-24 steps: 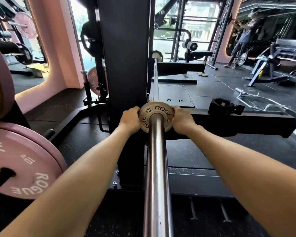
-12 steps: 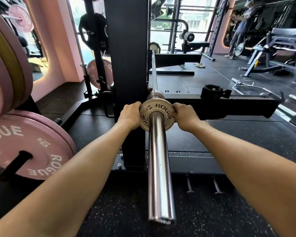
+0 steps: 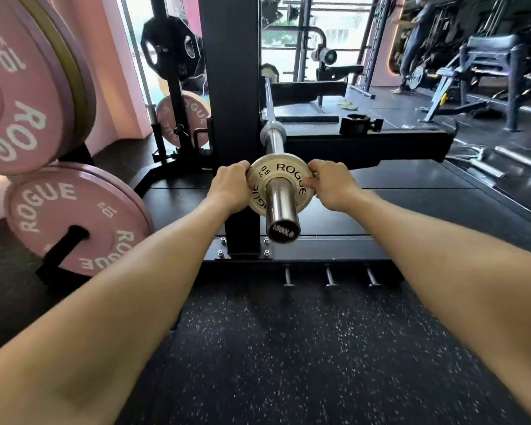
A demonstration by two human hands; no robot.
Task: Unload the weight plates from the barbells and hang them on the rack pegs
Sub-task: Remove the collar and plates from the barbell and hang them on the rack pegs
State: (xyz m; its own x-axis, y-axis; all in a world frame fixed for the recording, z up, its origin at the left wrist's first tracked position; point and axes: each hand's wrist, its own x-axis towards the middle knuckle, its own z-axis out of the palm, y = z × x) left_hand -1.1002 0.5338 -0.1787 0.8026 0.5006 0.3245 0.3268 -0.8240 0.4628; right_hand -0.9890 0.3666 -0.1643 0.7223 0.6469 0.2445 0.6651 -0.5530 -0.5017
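A small cream 0.5 kg weight plate [image 3: 284,171] marked ROGUE sits on the chrome barbell sleeve [image 3: 281,216], close to the sleeve's open end. My left hand [image 3: 232,187] grips the plate's left rim. My right hand [image 3: 330,187] grips the right rim, thumb on the plate's face. The bar runs away from me past the black rack upright [image 3: 232,87]. Pink ROGUE plates hang on pegs at the left: a 10 kg one low [image 3: 74,219] and a larger stack above [image 3: 28,87].
A black barbell collar [image 3: 360,125] lies on the rack's horizontal safety arm [image 3: 411,142]. More plates hang on a far tree [image 3: 183,118]. Short pegs [image 3: 330,276] stick out of the rack base. Benches and another person stand at the far right.
Both hands have slid the small plate along the sleeve toward me, from near the collar to near the sleeve's end. The view has pulled back.
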